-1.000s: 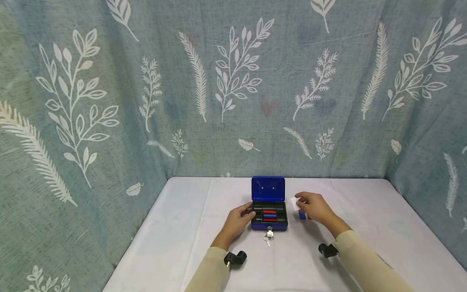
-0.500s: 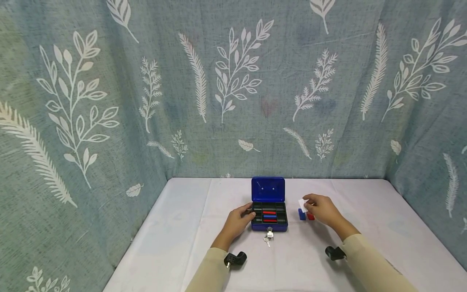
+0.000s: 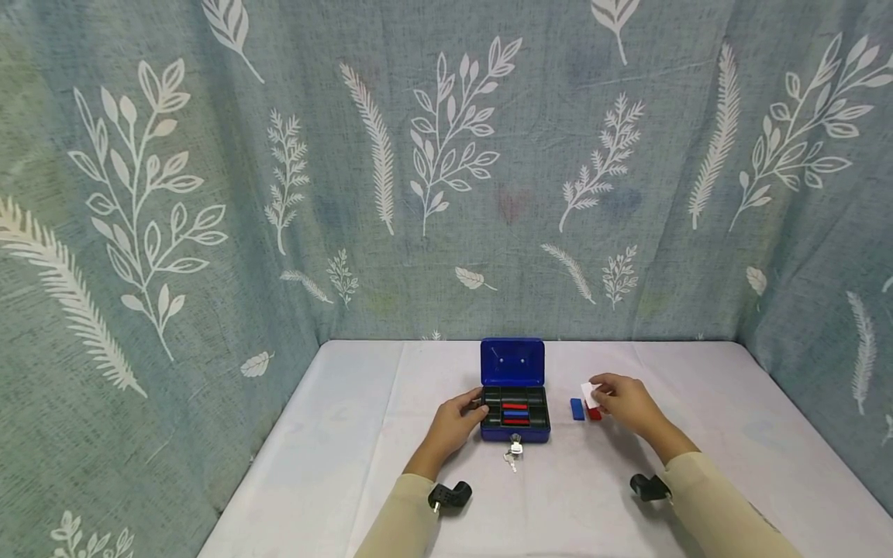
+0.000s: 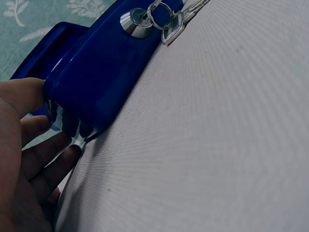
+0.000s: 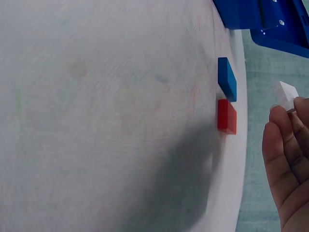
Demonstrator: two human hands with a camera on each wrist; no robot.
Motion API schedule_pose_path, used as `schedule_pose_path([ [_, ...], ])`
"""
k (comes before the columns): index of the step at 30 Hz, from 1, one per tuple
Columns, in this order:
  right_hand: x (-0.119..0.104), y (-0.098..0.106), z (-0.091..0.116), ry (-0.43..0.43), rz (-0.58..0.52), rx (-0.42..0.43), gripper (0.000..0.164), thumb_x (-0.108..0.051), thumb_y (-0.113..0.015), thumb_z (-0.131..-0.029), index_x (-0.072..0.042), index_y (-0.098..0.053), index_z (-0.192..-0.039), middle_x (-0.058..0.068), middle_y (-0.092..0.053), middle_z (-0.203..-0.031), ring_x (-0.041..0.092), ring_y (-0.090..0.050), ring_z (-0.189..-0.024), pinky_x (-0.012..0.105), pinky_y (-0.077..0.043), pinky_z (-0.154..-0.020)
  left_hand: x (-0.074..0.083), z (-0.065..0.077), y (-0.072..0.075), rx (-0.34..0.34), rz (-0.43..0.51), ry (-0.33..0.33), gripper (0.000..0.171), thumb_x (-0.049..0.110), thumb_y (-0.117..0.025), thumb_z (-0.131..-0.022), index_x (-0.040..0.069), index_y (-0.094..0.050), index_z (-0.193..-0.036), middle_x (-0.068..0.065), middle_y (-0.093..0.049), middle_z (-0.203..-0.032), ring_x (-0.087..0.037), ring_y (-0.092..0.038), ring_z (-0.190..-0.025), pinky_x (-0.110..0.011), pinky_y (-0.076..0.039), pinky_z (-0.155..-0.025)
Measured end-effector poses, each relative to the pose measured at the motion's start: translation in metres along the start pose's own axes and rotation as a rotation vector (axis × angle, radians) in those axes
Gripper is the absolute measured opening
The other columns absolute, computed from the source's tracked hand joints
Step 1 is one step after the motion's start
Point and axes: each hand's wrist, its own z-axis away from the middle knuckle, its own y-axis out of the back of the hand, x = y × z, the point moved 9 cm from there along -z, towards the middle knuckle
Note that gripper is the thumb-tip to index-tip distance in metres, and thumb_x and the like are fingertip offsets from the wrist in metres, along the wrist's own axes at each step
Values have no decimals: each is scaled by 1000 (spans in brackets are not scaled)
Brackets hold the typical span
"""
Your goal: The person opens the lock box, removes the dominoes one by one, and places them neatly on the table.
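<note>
A blue cash box (image 3: 488, 435) stands with its lid (image 3: 512, 362) raised. Its black tray (image 3: 537, 395) holds red and blue blocks in a middle compartment. My left hand (image 3: 449, 431) holds the box's left side, thumb at the upper edge and fingers against the outer wall. Between thumb and fingertips, my right hand (image 3: 628, 402) pinches a small flat white block (image 5: 288, 94) in the air. Below and near it a blue block (image 5: 226, 79) and a red block (image 5: 226, 117) stand on the table, side by side with a small gap.
Keys (image 3: 511, 460) on a ring hang from the lock (image 4: 137, 22) at the box's front. A white cloth covers the table (image 3: 335, 434). Behind it hangs a grey-green leaf-patterned curtain (image 3: 446, 194).
My right hand has moved to the right with the white block, from beside the box to above the red block. The blue and red blocks have come into fuller sight. My left hand stays put.
</note>
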Motion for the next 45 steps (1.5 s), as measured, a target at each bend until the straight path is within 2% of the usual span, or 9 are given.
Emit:
schedule_pose_path([
  [13, 11, 9, 7, -20, 8, 18, 29, -8, -62, -94, 4, -61, -121, 13, -67, -98, 18, -63, -74, 34, -56, -68, -1, 0, 0, -2, 0, 8, 48, 38, -64, -93, 18, -59, -137, -1, -65, -122, -22, -58, -116, -47, -41, -103],
  [20, 18, 12, 9, 3, 29, 42, 29, -7, -61, -94, 4, -62, -120, 11, -67, -95, 16, -62, -73, 32, -54, -65, 0, 0, 0, -9, -1, 13, 48, 37, -64, -93, 17, -59, -137, -2, -65, -123, -23, -57, -117, -47, -41, -103],
  [34, 38, 8, 13, -109, 34, 15, 33, -11, -61, -95, 2, -59, -125, 11, -65, -99, 18, -59, -75, 31, -53, -62, 1, 1, 0, -3, 5, 17, 49, 38, -64, -93, 16, -59, -136, -2, -67, -118, -22, -56, -118, -47, -40, -104],
  [45, 46, 7, 11, -100, 31, 31, 31, -10, -62, -94, 3, -61, -122, 11, -66, -96, 16, -61, -72, 30, -52, -60, 2, 1, 1, -6, 7, 18, 48, 37, -64, -93, 16, -59, -136, -1, -67, -119, -23, -56, -118, -48, -39, -104],
])
